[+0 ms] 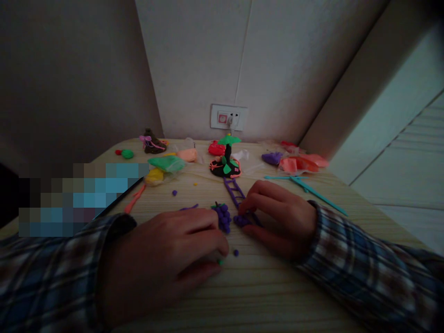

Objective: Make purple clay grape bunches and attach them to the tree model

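A bunch of purple clay grapes point(224, 218) with a dark stem and a bit of green lies on the table between my hands. My left hand point(173, 254) is closed beside it, with a small piece of green clay point(220, 262) showing between thumb and index fingertips. On the other side, my right hand point(277, 217) pinches a purple clay piece point(240, 221) against the table. A purple clay ladder point(234, 190) runs from under that hand to a black clay base point(215, 169) bearing a green-topped tree point(228, 149). One purple clay ball point(236, 253) sits near my left fingertips.
Bagged green clay point(167, 163), yellow clay point(155, 175) and red-orange clay point(303, 163) lie around the back. A brown clay boot shape point(153, 144) stands far left. Teal tools point(321, 196) lie right. A blurred-out screen-like object point(104, 194) is at left. A wall socket point(229, 117) is behind.
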The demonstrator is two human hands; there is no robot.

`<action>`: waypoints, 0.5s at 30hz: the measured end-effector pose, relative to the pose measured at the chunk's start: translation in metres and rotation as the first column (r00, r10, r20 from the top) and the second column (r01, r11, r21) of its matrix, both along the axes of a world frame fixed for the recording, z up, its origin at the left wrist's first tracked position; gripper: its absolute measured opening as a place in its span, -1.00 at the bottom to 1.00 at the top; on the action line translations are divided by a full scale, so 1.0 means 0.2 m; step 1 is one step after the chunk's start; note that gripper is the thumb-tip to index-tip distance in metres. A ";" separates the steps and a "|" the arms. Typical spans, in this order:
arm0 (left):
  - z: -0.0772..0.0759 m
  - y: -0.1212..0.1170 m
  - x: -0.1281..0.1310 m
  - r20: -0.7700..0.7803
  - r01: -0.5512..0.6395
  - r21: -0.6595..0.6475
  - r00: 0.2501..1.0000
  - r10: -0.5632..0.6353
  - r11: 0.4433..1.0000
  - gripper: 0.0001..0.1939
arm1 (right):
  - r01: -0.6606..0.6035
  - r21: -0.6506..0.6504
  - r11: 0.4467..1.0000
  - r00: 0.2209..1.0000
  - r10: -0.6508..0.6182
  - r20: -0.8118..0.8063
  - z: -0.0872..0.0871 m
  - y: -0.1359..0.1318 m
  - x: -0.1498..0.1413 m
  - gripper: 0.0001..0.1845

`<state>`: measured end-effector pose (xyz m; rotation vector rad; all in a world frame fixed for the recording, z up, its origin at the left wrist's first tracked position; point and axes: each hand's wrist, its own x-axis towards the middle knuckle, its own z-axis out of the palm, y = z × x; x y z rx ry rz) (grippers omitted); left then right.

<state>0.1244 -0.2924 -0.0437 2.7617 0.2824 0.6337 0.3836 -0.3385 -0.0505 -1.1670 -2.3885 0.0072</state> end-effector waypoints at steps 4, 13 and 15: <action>0.01 -0.01 0.00 -0.032 -0.002 0.053 0.999 0.003 0.999 -0.73 | -0.007 -0.002 1.000 1.000 0.007 0.001 0.00 0.00 0.00 -0.88; 0.05 0.00 -0.03 -0.038 -0.031 0.207 0.998 0.040 0.978 -0.64 | -0.012 -0.016 1.000 1.000 0.012 0.022 0.01 0.00 0.01 -0.86; 0.05 0.00 -0.04 -0.026 -0.050 0.236 0.998 0.058 0.970 -0.57 | -0.008 0.031 0.999 1.000 0.007 0.030 0.05 0.01 0.05 -0.82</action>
